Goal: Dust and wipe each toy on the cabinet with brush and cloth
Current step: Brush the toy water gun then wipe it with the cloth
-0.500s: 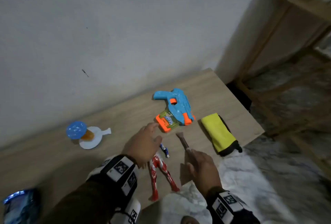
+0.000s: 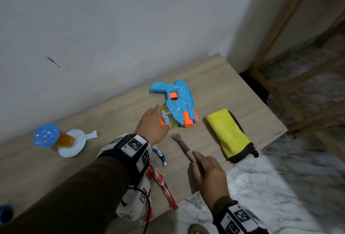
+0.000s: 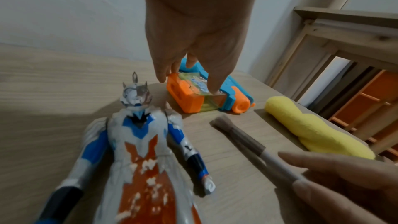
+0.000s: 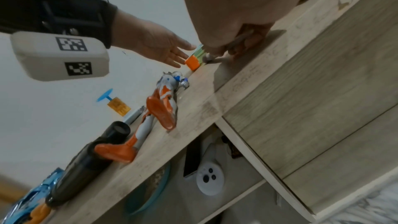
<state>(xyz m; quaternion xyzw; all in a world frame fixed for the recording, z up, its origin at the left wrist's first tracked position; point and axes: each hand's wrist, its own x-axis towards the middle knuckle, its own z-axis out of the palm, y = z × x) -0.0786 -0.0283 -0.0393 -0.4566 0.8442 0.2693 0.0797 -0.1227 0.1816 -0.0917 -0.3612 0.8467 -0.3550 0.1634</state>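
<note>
Wood-grain table against a white wall carries several toys. One blue and orange water gun lies flat at the far middle, speckled white. One folded yellow cloth lies just right of it, near the table's right edge. One red and silver figure lies on its back near the front edge, partly hidden by the left sleeve in the head view. One blue spinner toy sits on a white disc, far left. The left hand reaches over the figure, fingers straight, fingertips touching the gun's orange and green tank. The right hand pinches one brush by its handle, bristles pointing at the gun, not touching it.
</note>
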